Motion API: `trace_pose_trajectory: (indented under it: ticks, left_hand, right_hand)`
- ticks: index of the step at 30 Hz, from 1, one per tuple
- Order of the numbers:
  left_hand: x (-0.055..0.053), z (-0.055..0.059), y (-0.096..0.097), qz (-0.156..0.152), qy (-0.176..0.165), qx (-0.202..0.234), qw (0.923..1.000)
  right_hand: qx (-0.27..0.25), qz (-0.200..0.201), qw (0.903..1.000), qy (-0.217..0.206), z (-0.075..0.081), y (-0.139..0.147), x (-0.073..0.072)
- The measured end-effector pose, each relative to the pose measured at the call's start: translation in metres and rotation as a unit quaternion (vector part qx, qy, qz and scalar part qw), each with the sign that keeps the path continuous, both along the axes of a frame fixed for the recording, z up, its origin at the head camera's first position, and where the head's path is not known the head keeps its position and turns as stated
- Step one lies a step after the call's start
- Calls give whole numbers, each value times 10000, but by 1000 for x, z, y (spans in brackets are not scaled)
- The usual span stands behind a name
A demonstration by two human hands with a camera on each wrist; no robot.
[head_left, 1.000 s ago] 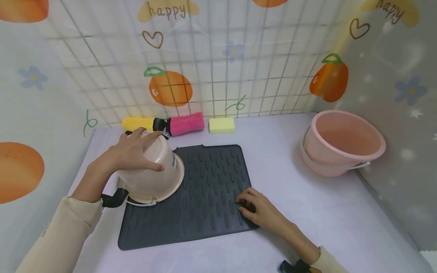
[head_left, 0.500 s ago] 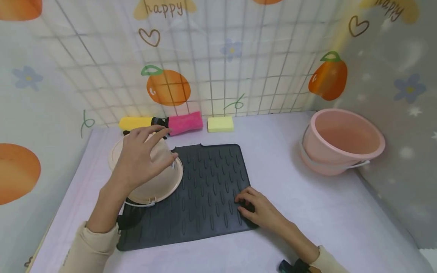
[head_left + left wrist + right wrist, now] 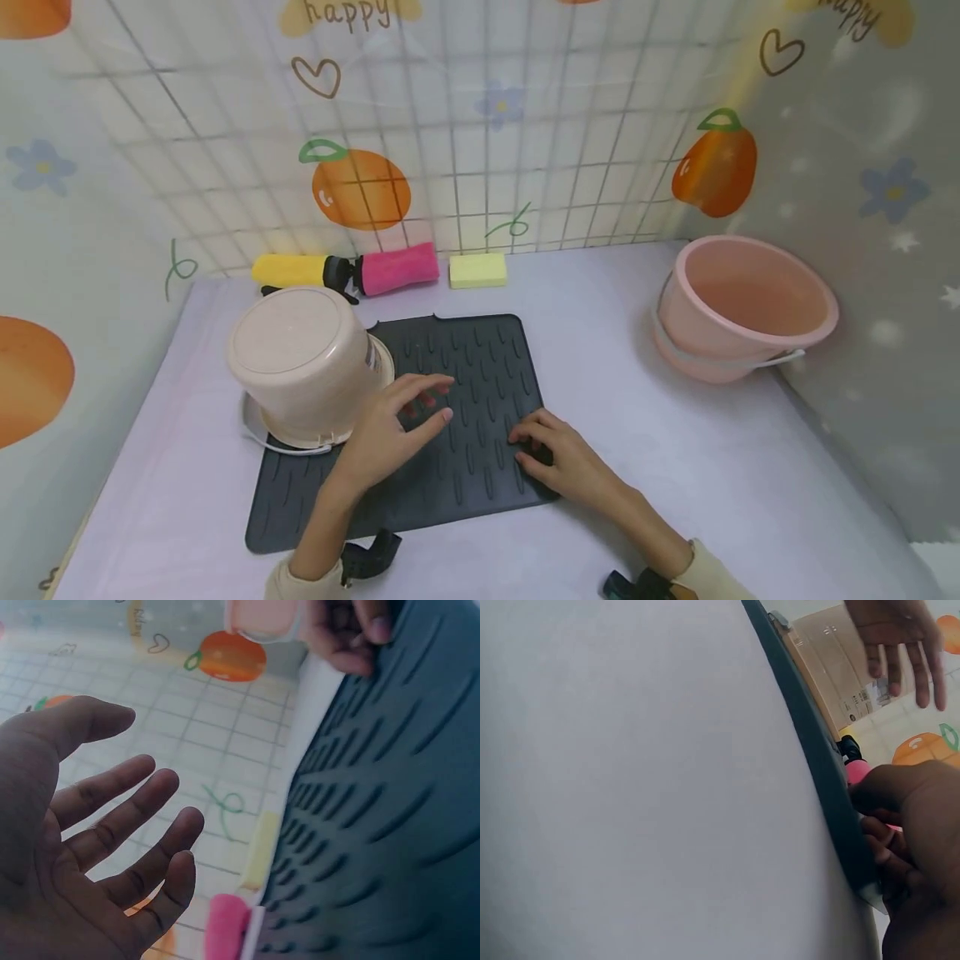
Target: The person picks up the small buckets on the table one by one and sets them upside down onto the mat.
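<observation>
An upside-down cream bucket (image 3: 300,367) sits over the left part of a dark grey ribbed mat (image 3: 480,400), its white handle lying at the rim's near side. My left hand (image 3: 393,433) hovers over the mat just right of the bucket, thumb and fingers spread and holding nothing. In the left wrist view, the palm and loosely bent fingers (image 3: 161,851) show bare. My right hand (image 3: 558,454) rests on the mat's right edge with loosely curled fingers; in the right wrist view, its fingertips touch the mat's upper side beside the edge.
A pink bucket (image 3: 738,325) stands upright at the right by the wall. Along the back lie a yellow roll (image 3: 292,269), a pink roll (image 3: 397,268) with black parts, and a pale yellow sponge (image 3: 477,271). A white cloth covers the table (image 3: 600,333).
My left hand has left the upturned cream bucket's base and swung right and nearer, over the mat. The bucket stays on the mat, and my right hand keeps its place at the edge.
</observation>
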State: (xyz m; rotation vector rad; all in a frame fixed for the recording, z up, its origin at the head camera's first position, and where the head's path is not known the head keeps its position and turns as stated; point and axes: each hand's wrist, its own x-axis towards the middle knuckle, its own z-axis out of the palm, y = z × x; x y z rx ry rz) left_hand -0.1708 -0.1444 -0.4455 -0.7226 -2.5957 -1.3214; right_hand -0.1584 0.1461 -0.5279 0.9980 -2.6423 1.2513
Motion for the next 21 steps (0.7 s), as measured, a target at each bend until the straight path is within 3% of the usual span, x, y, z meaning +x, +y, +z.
trace_pose_trajectory:
  ticks: [6,17,21]
  left_hand:
    - [11,-24,9,75,-513,124,9986]
    - [20,-56,10,57,-776,174,9968]
    - [21,-66,8,18,-761,-16,9971]
  right_hand:
    - [-10,-85,9999,71,0,2,1]
    - [-93,-117,9998,96,0,3,0]
    - [-90,-122,9998,133,-4,2,0]
